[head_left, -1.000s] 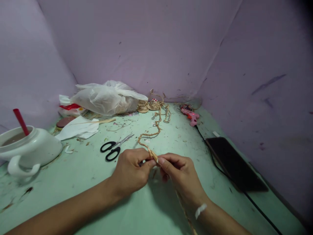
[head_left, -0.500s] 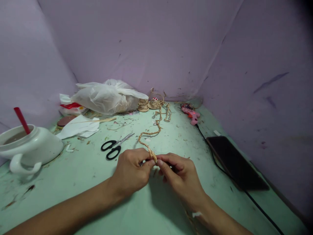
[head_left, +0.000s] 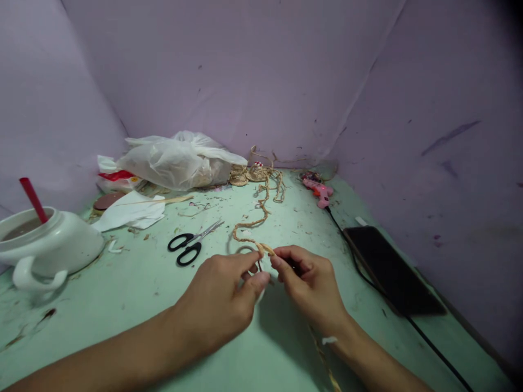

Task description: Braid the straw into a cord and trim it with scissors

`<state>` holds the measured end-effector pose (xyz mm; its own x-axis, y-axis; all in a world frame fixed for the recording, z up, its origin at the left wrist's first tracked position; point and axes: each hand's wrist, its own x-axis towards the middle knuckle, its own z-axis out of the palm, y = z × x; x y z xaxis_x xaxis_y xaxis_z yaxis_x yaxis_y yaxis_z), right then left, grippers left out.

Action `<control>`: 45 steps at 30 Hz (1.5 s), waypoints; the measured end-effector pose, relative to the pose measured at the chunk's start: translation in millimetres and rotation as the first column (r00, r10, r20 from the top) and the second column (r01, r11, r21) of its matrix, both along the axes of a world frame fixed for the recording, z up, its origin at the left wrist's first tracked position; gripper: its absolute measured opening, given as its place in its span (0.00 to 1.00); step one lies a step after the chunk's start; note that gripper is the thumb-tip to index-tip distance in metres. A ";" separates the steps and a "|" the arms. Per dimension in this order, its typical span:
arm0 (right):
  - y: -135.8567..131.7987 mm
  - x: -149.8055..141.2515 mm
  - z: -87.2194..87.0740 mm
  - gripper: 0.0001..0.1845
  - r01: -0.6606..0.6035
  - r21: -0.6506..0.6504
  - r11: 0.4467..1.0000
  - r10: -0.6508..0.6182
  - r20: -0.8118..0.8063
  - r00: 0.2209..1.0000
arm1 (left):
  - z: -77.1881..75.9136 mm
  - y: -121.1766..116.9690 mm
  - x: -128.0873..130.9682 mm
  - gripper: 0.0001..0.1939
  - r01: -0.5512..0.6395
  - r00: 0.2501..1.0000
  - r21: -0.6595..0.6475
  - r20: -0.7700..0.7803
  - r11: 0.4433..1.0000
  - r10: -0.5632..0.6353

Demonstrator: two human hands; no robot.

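Note:
A tan braided fibre cord (head_left: 250, 224) runs from the back of the table toward my hands, where its end splits into pale flat strands. My right hand (head_left: 312, 283) pinches one strand between thumb and forefinger. At the cord's end, my left hand (head_left: 229, 296) has its thumb and forefinger parted, the forefinger tip touching or almost touching the strands; its other fingers are partly hidden. A thin greyish loop shows just behind the left fingers. Another length of cord (head_left: 322, 362) passes under my right wrist. Black-handled scissors (head_left: 192, 245) lie left of the hands.
At left stands a white mug (head_left: 69, 245) of brown liquid with a red straw. White paper (head_left: 133, 209), a plastic bag (head_left: 180, 160) and woven discs (head_left: 239, 176) sit behind. On the right are a pink glue gun (head_left: 321, 191), its black cable and a dark phone (head_left: 394, 269).
My left thumb and forefinger have parted from their pinch on the cord. My right hand has shifted slightly right and up, drawing a strand with it.

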<state>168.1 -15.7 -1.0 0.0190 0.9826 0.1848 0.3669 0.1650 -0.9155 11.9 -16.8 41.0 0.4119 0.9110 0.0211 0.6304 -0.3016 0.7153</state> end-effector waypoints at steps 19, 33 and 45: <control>-5.9 6.0 15.5 0.07 -0.315 0.187 0.931 0.260 0.269 0.927 | 25.4 84.1 -5.6 0.11 0.250 0.958 -0.055 0.158 0.967 -0.239; -0.9 12.3 18.6 0.08 -0.333 0.242 0.911 0.268 0.264 0.926 | 8.0 125.5 34.1 0.09 0.544 0.583 -0.836 0.315 0.072 -0.749; 6.8 10.0 -1.4 0.07 0.006 0.303 0.953 -0.076 0.220 0.973 | 54.3 97.2 33.0 0.12 0.620 0.745 0.338 -0.537 0.708 -0.396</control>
<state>178.1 -8.8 -2.4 -0.0190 0.8809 0.4730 0.5707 0.3980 -0.7183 44.8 80.4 95.3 0.8769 0.4695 0.1028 0.4588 -0.8814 0.1122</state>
